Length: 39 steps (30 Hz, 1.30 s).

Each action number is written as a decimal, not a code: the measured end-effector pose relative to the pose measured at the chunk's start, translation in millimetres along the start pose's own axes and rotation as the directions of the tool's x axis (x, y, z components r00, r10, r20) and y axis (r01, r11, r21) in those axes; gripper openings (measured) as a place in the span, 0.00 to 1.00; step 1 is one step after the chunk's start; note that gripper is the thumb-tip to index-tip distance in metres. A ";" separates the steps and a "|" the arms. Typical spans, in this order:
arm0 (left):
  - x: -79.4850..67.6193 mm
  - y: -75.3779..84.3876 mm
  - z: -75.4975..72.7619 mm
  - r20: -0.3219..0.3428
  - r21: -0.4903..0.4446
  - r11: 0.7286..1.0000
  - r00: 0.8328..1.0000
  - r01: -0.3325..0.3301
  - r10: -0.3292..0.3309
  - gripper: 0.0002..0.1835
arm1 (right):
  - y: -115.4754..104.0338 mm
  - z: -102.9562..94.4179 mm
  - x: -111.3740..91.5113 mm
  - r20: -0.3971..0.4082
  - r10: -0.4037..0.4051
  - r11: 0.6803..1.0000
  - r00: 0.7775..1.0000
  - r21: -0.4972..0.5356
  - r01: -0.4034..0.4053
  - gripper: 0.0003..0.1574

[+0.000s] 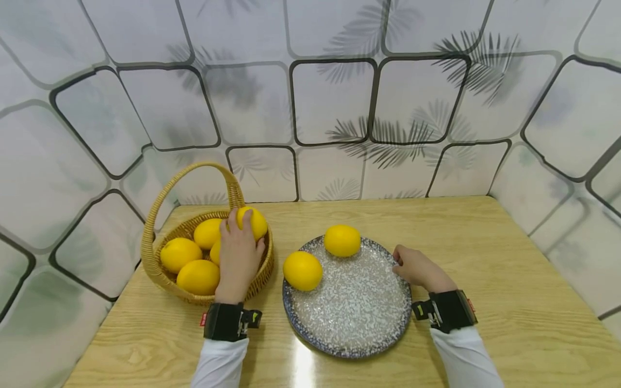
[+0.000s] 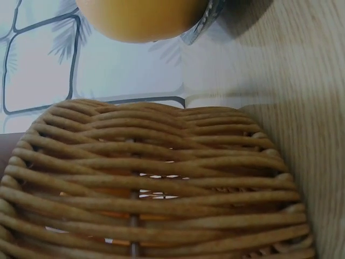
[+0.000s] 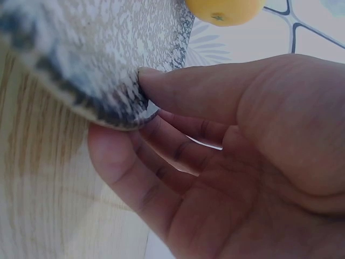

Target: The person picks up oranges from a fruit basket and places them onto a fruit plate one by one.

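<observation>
My left hand (image 1: 239, 261) reaches over the front of a wicker basket (image 1: 264, 269), fingers and thumb curled round a yellow lemon (image 1: 258, 222) at the basket's right side. More lemons lie in the basket, one of them partly hidden by this hand. My right hand (image 1: 421, 268) pinches the right rim of a round speckled grey plate (image 1: 359, 302) with a dark blue edge. In the right wrist view the thumb (image 3: 188, 89) rests on top of the rim and the fingers are under it. Two lemons sit on the plate, one at the left (image 1: 303, 271), one at the back (image 1: 342, 241).
The basket's arched handle (image 1: 181, 175) rises above the lemons at the left. Both basket and plate stand on a light wooden table (image 1: 504, 302). A patterned wall covering (image 1: 335, 178) closes off the table's back and sides.
</observation>
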<state>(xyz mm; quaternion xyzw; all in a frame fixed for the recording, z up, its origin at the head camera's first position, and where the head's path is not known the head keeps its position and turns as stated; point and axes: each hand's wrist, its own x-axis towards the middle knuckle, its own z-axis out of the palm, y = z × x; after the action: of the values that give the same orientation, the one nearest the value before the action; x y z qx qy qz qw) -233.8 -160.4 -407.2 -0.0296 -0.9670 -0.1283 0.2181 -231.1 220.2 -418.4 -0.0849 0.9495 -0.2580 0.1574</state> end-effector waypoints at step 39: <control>0.4 0.2 -2.0 0.007 -0.039 0.998 0.999 0.046 -0.045 0.46 | -5.5 -3.4 -3.6 0.015 0.012 1.000 1.000 -0.009 -0.012 0.11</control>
<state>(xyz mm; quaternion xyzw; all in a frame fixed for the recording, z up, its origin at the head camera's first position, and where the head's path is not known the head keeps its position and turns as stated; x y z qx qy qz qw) -233.3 -160.7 -405.3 -0.0122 -0.9654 -0.1520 0.2115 -228.4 218.0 -411.9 -0.0818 0.9498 -0.2523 0.1658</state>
